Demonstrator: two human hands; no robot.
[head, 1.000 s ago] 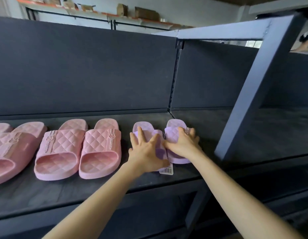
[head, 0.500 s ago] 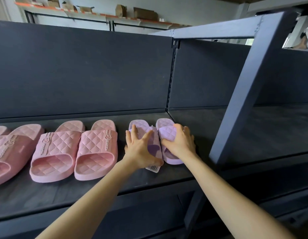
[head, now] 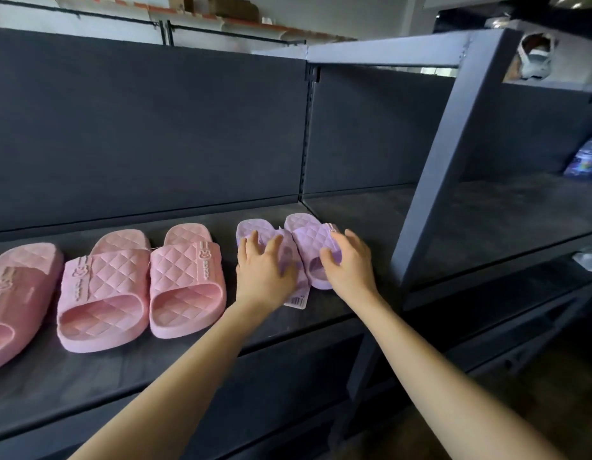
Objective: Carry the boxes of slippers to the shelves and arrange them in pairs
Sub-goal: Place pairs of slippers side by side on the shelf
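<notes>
Head camera, read from my remote station left to right: at nine o'clock of the view a pink slipper (head: pixel 19 293) is cut by the frame edge, lying on the dark shelf (head: pixel 88 386). At its three o'clock sits a pink pair, side by side and touching, toes toward the camera: the left pink slipper (head: pixel 103 293) and the right pink slipper (head: pixel 186 280), both quilted, each with a small rabbit mark on the strap.

Further toward three o'clock, near the middle of the view, lies the smaller lilac pair, heels toward the back panel (head: pixel 155 127). The left hand (head: pixel 263 270) lies flat on the left lilac slipper (head: pixel 246 227), its fingers (head: pixel 274 244) spread and nearly straight, gripping nothing. A white tag (head: pixel 297 298) pokes out at that slipper's six o'clock, between the two wrists.

The right lilac slipper (head: pixel 307 237) touches its mate. The right hand (head: pixel 349 263) arches over its strap, fingers loosely bent at the strap's far side, thumb at the near edge. I cannot tell whether it pinches the strap or only rests there.

At three o'clock of the hands a grey upright post (head: pixel 434 180) slants across the view. At one o'clock, on a higher shelf, a pale shoe (head: pixel 535 56) shows, and at the right edge there is a blue printed object (head: pixel 586 161).
</notes>
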